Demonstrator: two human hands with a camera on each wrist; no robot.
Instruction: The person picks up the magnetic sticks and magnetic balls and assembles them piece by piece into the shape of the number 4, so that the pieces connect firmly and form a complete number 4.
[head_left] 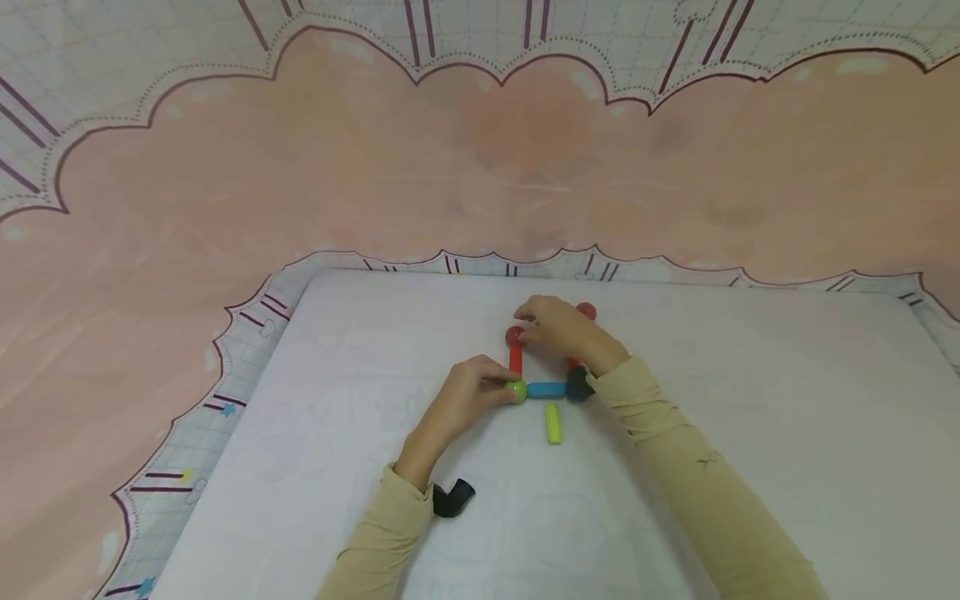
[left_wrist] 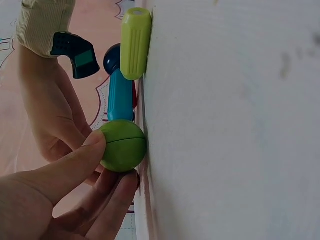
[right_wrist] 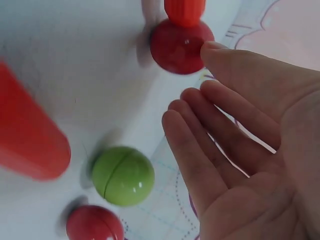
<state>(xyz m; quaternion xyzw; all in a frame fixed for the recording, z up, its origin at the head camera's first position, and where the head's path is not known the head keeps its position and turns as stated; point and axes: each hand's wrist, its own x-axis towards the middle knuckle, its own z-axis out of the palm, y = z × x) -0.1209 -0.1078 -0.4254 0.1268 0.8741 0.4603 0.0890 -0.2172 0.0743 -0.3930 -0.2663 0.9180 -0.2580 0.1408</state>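
Note:
My left hand (head_left: 467, 393) pinches a light green ball (left_wrist: 123, 150) between thumb and fingers, low at the white surface. From that ball a blue rod (head_left: 547, 390) runs right, with a dark blue ball (left_wrist: 112, 58) at its other end in the left wrist view. A red rod (head_left: 515, 360) leads away from the green ball to a red ball (head_left: 513, 335). At this red ball is the thumb of my right hand (head_left: 562, 327), its other fingers loosely extended and apart from it. Another green ball (right_wrist: 123, 176) shows beyond those fingers in the right wrist view.
A loose yellow-green rod (head_left: 553, 423) lies just nearer than the blue one. Past the right hand is a second red ball (head_left: 587, 311); a red rod (right_wrist: 30, 125) looms close in the right wrist view. Everything rests on a white tabletop (head_left: 750, 433) before a patterned cloth (head_left: 450, 183).

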